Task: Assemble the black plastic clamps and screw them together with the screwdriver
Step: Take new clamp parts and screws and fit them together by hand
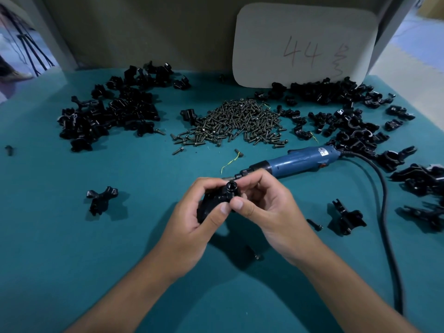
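Okay, both hands' fingers (236,204) pinching small black plastic clamp (217,200): light, rigid, probably slick; grip its body.

We see a teal bench (96,248) with a plain, even surface. The clamp parts (108,111) left of the screw heap (237,121) are glossy black; the screws are dark bronze-grey. Just below this heap lies a blue screwdriver (295,161) with a black cable (384,212). Behind the heap stands a white card (305,27) with grey pencil marks.
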`<state>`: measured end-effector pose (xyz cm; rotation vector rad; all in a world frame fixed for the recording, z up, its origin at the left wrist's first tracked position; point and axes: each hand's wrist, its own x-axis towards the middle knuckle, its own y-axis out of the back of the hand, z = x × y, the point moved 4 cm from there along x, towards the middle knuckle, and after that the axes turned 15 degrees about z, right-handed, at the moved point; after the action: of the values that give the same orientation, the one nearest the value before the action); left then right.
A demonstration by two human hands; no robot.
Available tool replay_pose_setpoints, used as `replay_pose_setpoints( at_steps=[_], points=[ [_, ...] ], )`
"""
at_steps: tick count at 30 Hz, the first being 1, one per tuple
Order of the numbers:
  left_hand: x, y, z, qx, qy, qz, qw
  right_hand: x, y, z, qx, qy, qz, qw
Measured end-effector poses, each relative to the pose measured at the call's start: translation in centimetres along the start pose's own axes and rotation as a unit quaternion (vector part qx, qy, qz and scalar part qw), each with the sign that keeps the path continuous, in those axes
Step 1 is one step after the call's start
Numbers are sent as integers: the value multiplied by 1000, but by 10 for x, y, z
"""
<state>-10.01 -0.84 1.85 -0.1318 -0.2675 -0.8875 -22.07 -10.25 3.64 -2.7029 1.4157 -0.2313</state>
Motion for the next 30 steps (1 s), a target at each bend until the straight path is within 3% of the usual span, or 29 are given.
replay_pose_setpoints(
  at_steps=[10, 19, 25, 30],
  points=[
    [0, 1, 2, 5, -3, 5, 1000, -2, -1, -2, 22, -32, -24, 999],
    [0, 4, 1, 0, -2, 14, 1000, -1, -1, 0, 2, -7, -59, 998],
    [2, 5, 2, -6, 14, 43, 999, 0, 4, -3, -132, 116, -19, 984],
    [1, 6, 2, -18, 27, 34, 999, 1, 4, 0, -142, 123, -5, 982]
  ],
)
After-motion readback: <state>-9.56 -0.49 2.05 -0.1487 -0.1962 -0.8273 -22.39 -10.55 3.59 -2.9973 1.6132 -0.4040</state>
